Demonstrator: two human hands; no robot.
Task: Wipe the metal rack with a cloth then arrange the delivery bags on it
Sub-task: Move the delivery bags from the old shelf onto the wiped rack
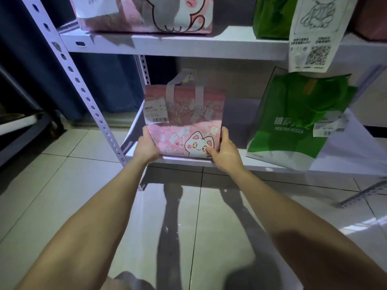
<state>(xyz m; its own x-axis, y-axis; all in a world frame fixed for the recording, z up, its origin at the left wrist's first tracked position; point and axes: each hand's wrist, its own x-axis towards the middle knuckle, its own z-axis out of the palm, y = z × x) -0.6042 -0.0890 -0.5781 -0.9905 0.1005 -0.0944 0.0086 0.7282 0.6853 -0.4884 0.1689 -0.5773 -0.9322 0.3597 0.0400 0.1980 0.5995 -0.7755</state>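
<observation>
Two bare forearms reach out over a glossy tiled floor (62, 195). At their ends the left hand (146, 146) and the right hand (226, 152) both clamp the pink bag (188, 114) low down. The left hand is curled round its lower left edge. The right hand has its fingers wrapped on the right edge and its thumb pressed to the front.

Between the hands the bag stands upright, its base at the front lip of the lower shelf (257, 162) of the white metal rack (83, 91). Its face is pink, scattered with small white card shapes, with a white cartoon cat just beside the right thumb. Above the left hand a white printed label (156, 114) with a barcode is stuck to the front — and two pale grey handles (170, 91) rise from the top.

To the right of the right hand, well apart from the pink bag, a green bag (293, 114) lettered MISTER PIZZA leans on the same shelf.

Above the hands, the upper shelf (188, 46) carries a second pink cat bag (146, 15) and another green bag (272, 17), from which a white paper slip (314, 38) with a QR code hangs down.
</observation>
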